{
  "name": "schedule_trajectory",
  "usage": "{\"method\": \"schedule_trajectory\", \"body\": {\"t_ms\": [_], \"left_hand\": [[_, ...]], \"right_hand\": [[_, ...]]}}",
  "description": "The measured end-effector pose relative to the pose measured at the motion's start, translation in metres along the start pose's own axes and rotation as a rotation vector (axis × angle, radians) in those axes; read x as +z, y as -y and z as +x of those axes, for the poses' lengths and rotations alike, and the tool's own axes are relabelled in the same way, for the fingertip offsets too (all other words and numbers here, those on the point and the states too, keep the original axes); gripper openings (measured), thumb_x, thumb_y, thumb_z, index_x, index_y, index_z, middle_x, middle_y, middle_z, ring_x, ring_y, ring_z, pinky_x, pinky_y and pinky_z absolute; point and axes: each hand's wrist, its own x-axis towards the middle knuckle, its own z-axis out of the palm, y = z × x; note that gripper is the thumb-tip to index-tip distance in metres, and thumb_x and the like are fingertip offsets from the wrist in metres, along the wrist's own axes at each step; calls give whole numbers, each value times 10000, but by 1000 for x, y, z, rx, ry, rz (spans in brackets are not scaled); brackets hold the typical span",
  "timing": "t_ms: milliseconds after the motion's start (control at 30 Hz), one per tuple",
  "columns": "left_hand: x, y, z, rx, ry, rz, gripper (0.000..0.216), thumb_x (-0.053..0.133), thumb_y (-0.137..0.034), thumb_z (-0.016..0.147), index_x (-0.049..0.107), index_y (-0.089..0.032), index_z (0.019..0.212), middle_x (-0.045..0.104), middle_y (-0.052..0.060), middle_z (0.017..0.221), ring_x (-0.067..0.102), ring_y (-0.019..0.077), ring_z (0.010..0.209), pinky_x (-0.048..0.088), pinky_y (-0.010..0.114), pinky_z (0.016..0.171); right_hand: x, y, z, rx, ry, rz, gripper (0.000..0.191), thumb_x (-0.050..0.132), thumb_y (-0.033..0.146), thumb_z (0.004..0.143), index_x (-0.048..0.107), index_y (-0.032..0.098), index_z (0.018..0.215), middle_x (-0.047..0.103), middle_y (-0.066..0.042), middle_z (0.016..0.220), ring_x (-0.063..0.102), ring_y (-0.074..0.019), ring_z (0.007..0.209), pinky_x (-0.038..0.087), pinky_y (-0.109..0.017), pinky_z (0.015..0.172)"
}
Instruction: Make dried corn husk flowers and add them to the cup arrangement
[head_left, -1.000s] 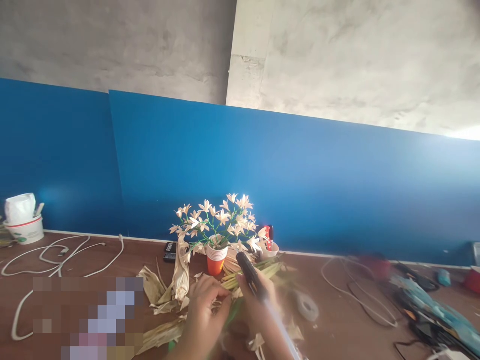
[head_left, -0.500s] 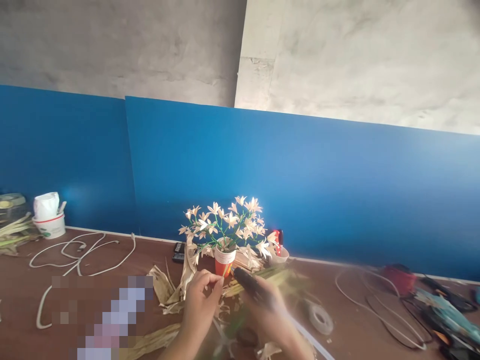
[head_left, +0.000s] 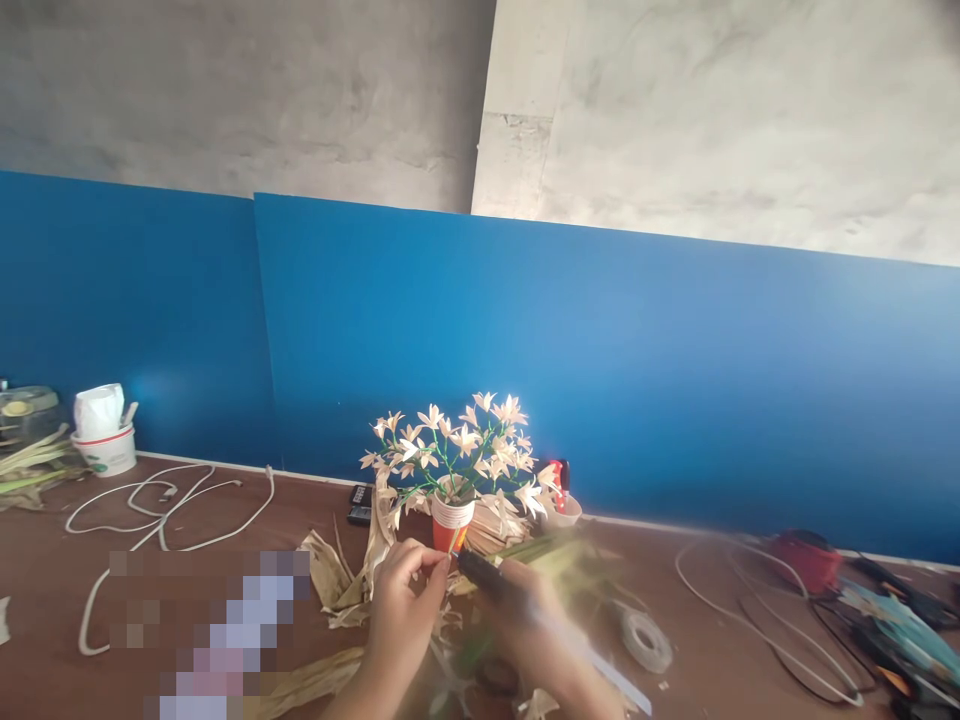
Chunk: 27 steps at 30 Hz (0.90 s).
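Note:
My left hand (head_left: pixel 409 590) is closed in a pinch, with a thin pale strip (head_left: pixel 452 543) upright between thumb and fingertips. In my right hand (head_left: pixel 540 620) is a black glue gun (head_left: pixel 481 573), its tip close beside the pinched fingers. A long whitish stick (head_left: pixel 619 680) runs out behind that hand. Just beyond both hands stands a stack of paper cups (head_left: pixel 452 515), orange-red below and white at the rim. Pale husk flowers (head_left: pixel 463 440) on green stems spread out of it. The fingers of my right hand are partly blurred.
Dry husks (head_left: pixel 330 580) lie around the cups. A tape roll (head_left: pixel 645 640) is right of my hands. White cable (head_left: pixel 157 520) loops across the left, with a white tub (head_left: pixel 105 450) behind. Tools and a red item (head_left: pixel 806 562) lie far right. A blue partition (head_left: pixel 525 330) rises behind.
My right hand has shifted slightly left, bringing the glue gun's tip nearer the pinched strip. The left hand keeps its pinch. The whole view has moved a little.

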Motion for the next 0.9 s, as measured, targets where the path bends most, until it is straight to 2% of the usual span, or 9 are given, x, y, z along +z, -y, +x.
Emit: {"method": "schedule_trajectory", "body": {"t_ms": [200, 500, 900], "left_hand": [[0, -2, -1, 11, 1, 18, 231, 532, -279, 835, 624, -198, 640, 589, -6, 637, 575, 158, 649, 431, 238, 613], [0, -1, -3, 8, 13, 19, 223, 523, -272, 842, 613, -197, 653, 578, -5, 650, 572, 164, 665, 430, 255, 629], [0, -2, -1, 9, 15, 22, 225, 519, -290, 849, 610, -198, 665, 591, 2, 663, 574, 169, 674, 437, 262, 638]], "right_hand": [[-2, 5, -1, -6, -2, -4, 193, 574, 304, 779, 548, 172, 640, 528, 8, 639, 474, -123, 570, 356, -224, 494], [1, -3, 0, 16, -11, -31, 197, 559, 329, 785, 551, 169, 671, 526, 4, 635, 472, -134, 583, 368, -240, 518], [-1, 0, 0, -19, -40, -50, 203, 568, 302, 775, 554, 165, 625, 539, -3, 608, 468, -130, 564, 367, -229, 492]]}}
